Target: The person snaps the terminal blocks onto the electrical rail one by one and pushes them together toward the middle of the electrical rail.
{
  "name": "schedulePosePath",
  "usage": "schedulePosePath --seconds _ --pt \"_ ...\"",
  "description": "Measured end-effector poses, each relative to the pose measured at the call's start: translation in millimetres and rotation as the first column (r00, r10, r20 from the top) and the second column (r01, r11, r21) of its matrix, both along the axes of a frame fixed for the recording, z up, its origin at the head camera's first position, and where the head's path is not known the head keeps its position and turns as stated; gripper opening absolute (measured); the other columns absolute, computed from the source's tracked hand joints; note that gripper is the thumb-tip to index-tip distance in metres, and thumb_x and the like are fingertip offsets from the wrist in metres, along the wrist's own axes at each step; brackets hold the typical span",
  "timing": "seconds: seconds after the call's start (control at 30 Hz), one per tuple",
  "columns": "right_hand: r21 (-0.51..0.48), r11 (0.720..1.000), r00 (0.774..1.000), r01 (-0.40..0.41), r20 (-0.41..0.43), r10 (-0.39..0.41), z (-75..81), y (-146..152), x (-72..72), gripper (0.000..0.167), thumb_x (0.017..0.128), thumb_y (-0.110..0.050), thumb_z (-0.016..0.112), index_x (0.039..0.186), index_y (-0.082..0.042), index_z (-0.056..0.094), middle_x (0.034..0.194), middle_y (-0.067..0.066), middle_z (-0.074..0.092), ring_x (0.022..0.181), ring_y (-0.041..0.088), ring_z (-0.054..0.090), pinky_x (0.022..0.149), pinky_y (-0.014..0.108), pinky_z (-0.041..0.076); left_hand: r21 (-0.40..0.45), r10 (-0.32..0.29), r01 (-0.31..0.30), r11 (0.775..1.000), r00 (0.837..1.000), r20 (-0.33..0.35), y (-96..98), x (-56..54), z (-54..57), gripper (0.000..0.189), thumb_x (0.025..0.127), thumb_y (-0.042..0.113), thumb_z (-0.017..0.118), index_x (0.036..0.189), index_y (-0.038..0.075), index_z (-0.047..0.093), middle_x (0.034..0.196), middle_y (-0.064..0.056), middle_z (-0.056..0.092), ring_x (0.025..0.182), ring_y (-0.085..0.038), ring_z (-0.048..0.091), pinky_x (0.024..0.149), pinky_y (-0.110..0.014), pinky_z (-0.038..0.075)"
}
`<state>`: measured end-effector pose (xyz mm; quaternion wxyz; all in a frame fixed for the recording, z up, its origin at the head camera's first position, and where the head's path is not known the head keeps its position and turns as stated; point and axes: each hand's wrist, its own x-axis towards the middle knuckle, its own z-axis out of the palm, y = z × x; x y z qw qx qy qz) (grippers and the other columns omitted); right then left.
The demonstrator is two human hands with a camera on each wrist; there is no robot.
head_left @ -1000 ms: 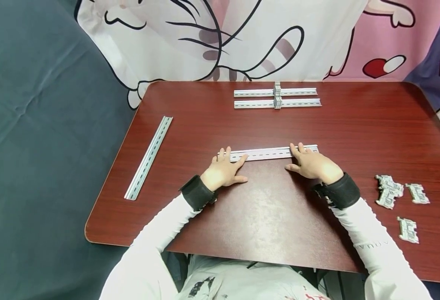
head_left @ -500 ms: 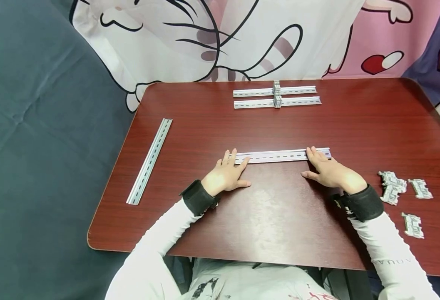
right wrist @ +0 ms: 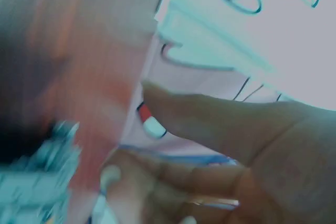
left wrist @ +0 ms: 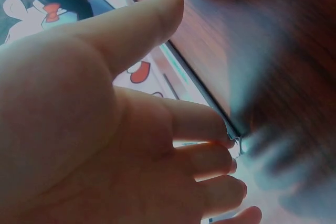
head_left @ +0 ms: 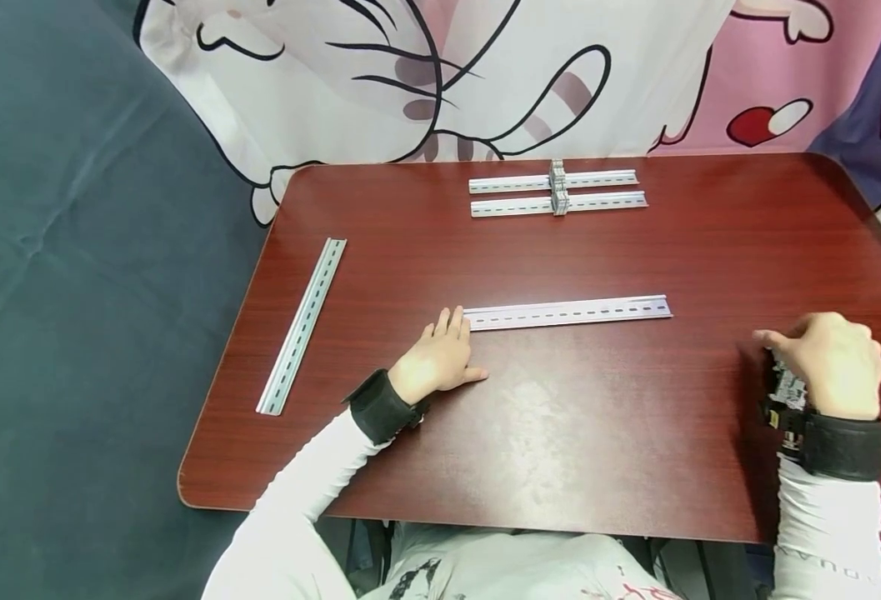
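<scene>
Slotted rail [head_left: 568, 312] meets outstretched left hand [head_left: 436, 358]; right hand [head_left: 838, 367], its grip unclear, is near clips [right wrist: 37, 190].

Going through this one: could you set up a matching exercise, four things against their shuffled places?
1. Left hand
2. Right hand
3. Slanted rail
4. Paired rails

A. Near the table's far edge
B. At the middle rail's left end
C. Over the table's right side
D. Towards the table's left edge

Pairs: 1-B, 2-C, 3-D, 4-A

Free tabletop [head_left: 718, 392] between middle rail [head_left: 568, 313] and right hand [head_left: 838, 367]; fingers [head_left: 443, 323] of left hand [head_left: 435, 357] block rail's left end.
</scene>
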<state>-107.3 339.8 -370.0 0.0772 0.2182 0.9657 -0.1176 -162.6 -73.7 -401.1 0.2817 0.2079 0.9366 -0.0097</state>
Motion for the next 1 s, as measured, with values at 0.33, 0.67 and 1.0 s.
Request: schedulePosePath --seconds 0.33,0.67,1.0 --pt "0.024 0.972 0.919 0.235 0.318 -0.231 -10.8 9 10.2 0.086 0.088 -0.048 0.060 0.123 0.026 0.036 0.115 0.048 0.045 0.102 0.056 0.052 0.077 0.054 0.049 0.011 -0.025 0.025 1.000 0.999 0.040 -0.3 -4.5 3.8 0.089 0.096 0.050 0.052 0.153 -0.004 0.010 0.162 -0.020 0.000 0.151 -0.034 0.006 0.121 -0.046 0.017" --pt "-0.057 0.962 0.933 0.266 0.266 -0.242 -11.2 8 20.5 0.084 0.086 -0.039 0.065 0.123 0.027 0.029 0.115 0.051 0.040 0.103 0.061 0.047 0.079 0.059 0.048 -0.067 -0.055 0.058 0.996 0.997 0.052 6.6 -13.7 8.9 0.077 0.096 0.050 0.052 0.149 -0.002 0.031 0.160 -0.024 0.010 0.147 -0.037 0.020 0.119 -0.043 0.024" --pt "-0.119 0.993 0.999 0.021 -0.042 -0.027 -2.7 -1 23.5 0.068 0.086 -0.041 0.069 0.114 0.017 0.048 0.091 0.036 0.056 0.076 0.046 0.054 0.053 0.043 0.042 -0.076 -0.037 0.042 0.996 0.997 0.063 9.9 -15.8 11.8 0.079 0.095 0.050 0.052 0.148 -0.003 0.031 0.160 -0.024 0.012 0.146 -0.039 0.023 0.118 -0.043 0.025"
